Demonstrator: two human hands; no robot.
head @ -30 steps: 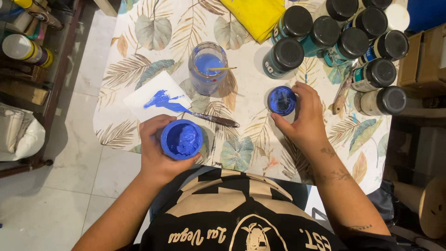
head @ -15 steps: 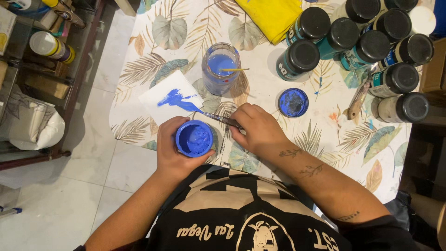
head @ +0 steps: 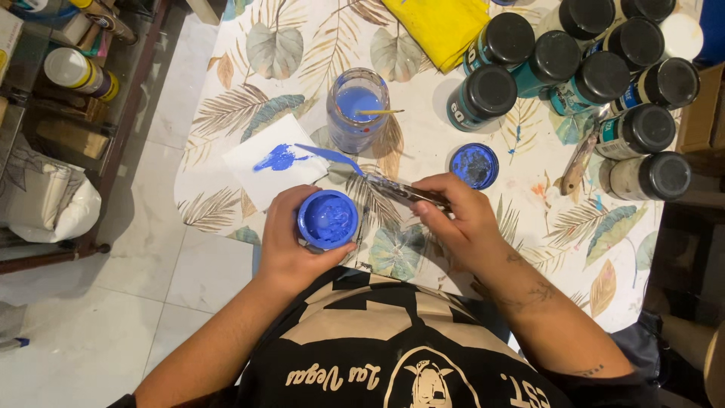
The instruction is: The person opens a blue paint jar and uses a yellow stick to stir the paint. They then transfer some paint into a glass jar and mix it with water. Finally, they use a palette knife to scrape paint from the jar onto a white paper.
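Our left hand [head: 291, 242] grips the open round pot of blue paint [head: 327, 220]; our right hand [head: 457, 219] pinches a blue-tipped palette knife [head: 362, 172]; the pot's blue lid [head: 473, 165] lies off, paint already smeared on white paper [head: 276, 168].

one head camera looks steeply down, close over the table [head: 468, 113] edge.

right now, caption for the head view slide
Left hand holds open blue paint jar; right hand lifts paint-tipped knife.
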